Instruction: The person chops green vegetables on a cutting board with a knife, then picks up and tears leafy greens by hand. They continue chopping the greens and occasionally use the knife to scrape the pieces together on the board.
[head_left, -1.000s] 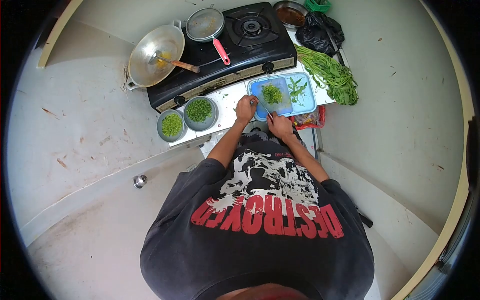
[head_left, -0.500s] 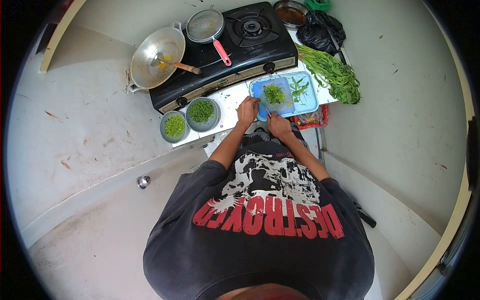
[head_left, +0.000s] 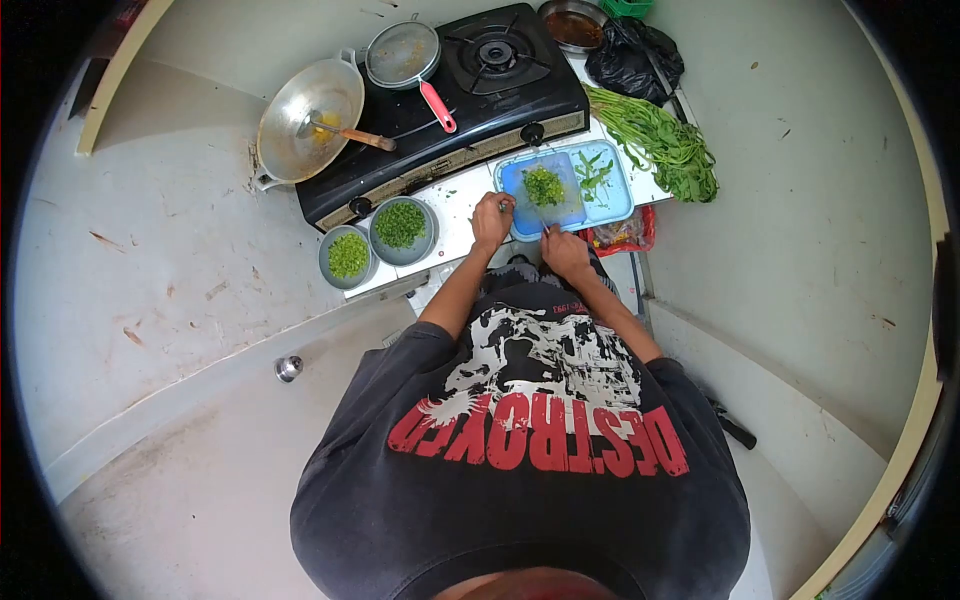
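My right hand (head_left: 566, 252) is closed around a knife (head_left: 543, 226), its thin blade pointing up over the blue cutting board (head_left: 568, 212). At the left edge of the board, my left hand (head_left: 491, 220) has its fingers pinched together; whatever they hold is too small to make out. A heap of chopped greens (head_left: 543, 186) lies on the board just beyond both hands. The board rests in a light blue tray (head_left: 625, 205), where loose leaf pieces (head_left: 594, 176) lie on the right side.
Two grey bowls of chopped greens (head_left: 400, 224) (head_left: 347, 256) stand to the left. Behind is a black gas stove (head_left: 470, 150) with a wok (head_left: 285, 130) and a red-handled strainer (head_left: 402, 55). Leafy stalks (head_left: 665, 145) and a black plastic bag (head_left: 640, 62) lie at right.
My right hand has shifted slightly right with the knife, farther from my left hand. My left hand stays at the board's left edge. The whole view has shifted a little.
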